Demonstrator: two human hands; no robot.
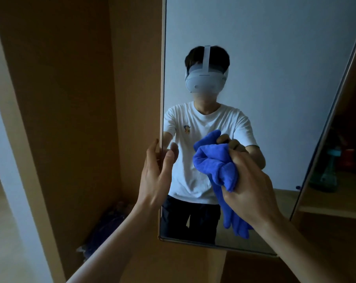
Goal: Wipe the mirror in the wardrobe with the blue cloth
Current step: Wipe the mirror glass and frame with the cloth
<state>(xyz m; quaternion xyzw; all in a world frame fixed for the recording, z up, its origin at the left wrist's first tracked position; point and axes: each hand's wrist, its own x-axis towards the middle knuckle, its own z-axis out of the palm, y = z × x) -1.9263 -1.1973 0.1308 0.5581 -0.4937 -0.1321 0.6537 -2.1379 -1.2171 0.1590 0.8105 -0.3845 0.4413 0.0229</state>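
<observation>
One blue cloth (212,166) in right hand (248,188); left hand (154,180) holds one mirror (275,58).

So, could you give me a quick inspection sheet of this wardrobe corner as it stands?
Surface: mirror, upright in the wardrobe, reflecting the person; no smears can be made out in this dim light.
Job's things: blue cloth, bunched, its tail hanging down in front of the glass.
Clutter: dark bundle on the wardrobe floor, left; teal bottle on a shelf, right.
Hands: left hand holds the mirror's left edge; right hand grips the blue cloth.
Cables: nothing seen.
Surroundings: brown wooden panels, dim light.
</observation>
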